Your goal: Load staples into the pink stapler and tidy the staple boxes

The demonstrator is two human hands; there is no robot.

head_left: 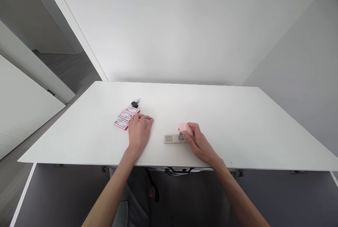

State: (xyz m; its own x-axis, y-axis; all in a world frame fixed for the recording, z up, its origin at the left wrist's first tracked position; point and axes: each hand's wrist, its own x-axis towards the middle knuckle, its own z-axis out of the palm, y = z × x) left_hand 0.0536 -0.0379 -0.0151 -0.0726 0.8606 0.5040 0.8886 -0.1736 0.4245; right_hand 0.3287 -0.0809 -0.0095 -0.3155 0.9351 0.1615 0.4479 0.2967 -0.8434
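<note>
Bright, even, soft light, faint shadows, sharp focus, with wide-angle stretching at the edges.

The scene is viewed from a single head-worn camera, aimed forward and down across a white table (237,121) towards a plain wall (185,26). Both forearms are seen entering from the bottom edge, and the whole tabletop is taken in from close range.

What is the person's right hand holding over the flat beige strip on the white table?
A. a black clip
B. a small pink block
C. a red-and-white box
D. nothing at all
B: the right hand grips a small pink block at the right end of the flat beige strip, while the black clip lies far off by the red-and-white boxes.
</note>
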